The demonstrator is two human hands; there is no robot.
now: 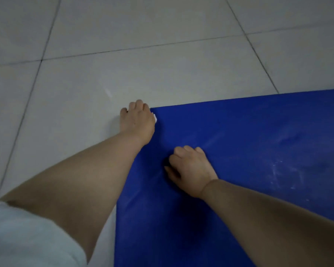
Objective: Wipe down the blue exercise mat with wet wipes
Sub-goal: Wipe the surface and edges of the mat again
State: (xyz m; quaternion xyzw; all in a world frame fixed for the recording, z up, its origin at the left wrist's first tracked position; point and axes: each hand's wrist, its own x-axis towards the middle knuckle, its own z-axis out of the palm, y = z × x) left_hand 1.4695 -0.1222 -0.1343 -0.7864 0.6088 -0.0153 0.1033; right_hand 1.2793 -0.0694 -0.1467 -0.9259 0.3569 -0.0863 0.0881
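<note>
- Your blue foam exercise mat (249, 151) lies flat on the pale grey tiled floor (143, 54), filling the near right of the view; its far left corner sits right under your left hand.
- Your left hand (137, 120) rests at that far left corner, half on the mat and half on the tiles, fingers curled down over the edge.
- A small white scrap of wet wipe (155, 118) peeks out on the right side of that hand (only a sliver shows, the rest is hidden beneath the palm), so the hand appears to grip it against the mat.
- Your right hand (191, 170) sits on the mat nearer to you and to the right, well apart from the left hand, knuckles up and fingers curled under; whether anything is held in it cannot be told.
- Whitish smears and streaks (281, 170) mark the mat surface to the right of your right hand.
- A white sleeve (27, 237) covers your left upper arm at the near left.
- No container shows anywhere in view.
</note>
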